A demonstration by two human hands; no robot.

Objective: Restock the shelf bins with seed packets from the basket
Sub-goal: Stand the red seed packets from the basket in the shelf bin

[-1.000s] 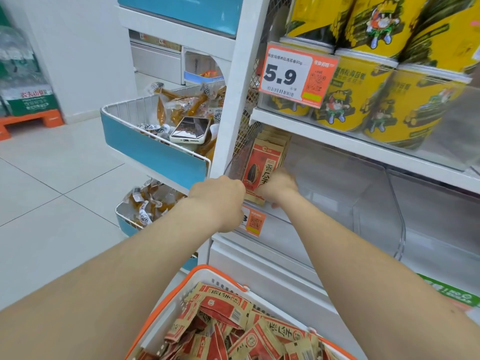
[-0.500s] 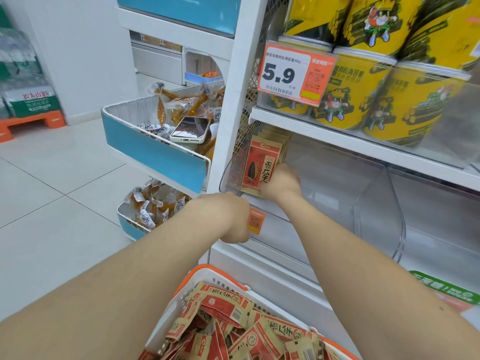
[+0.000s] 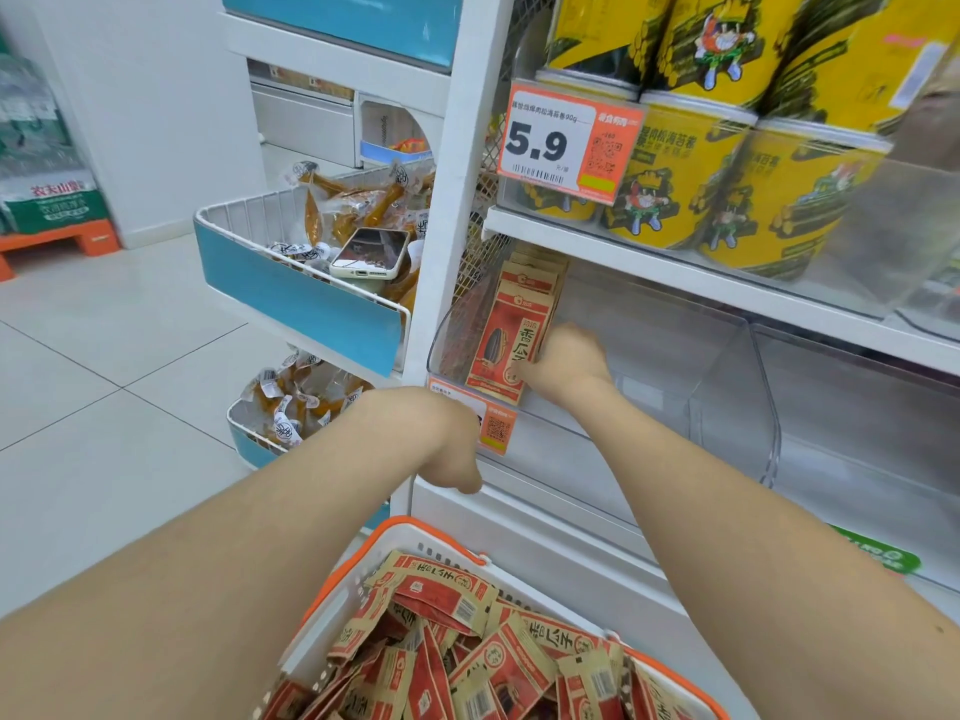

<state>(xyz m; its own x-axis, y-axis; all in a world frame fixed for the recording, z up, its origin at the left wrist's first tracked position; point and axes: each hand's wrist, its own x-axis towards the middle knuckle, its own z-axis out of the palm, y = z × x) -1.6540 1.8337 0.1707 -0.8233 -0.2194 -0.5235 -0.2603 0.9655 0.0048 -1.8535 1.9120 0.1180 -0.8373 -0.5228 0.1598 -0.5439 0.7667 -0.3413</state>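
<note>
Your seed packets [image 3: 511, 330] stand upright in a tight row at the left end of the clear shelf bin [image 3: 727, 366], the front one showing its kraft-paper face with a red panel and a dark seed printed on it. Your right hand [image 3: 563, 358] is pressed against the right side of that row, fingers curled toward the front packet, steadying it rather than carrying anything new. Over the last second your left hand [image 3: 447, 444] has dropped from beside the packets to below the bin's front lip, near the small orange price tag [image 3: 496, 426]; it is loosely closed, and you cannot tell from here whether it holds anything. That drop suggests this batch is seated and the left hand is heading back for more. The rest of the bin is bare glossy plastic, so most of the restocking remains. Below, the white basket [image 3: 415, 535] with its orange rim is heaped with the same flat, crinkly packets lying at every angle. Above the bin sit yellow round cans [image 3: 691, 184] behind a 5.9 price card [image 3: 569, 142], and a phone [image 3: 370, 253] rests in the wire tray to the left.
</note>
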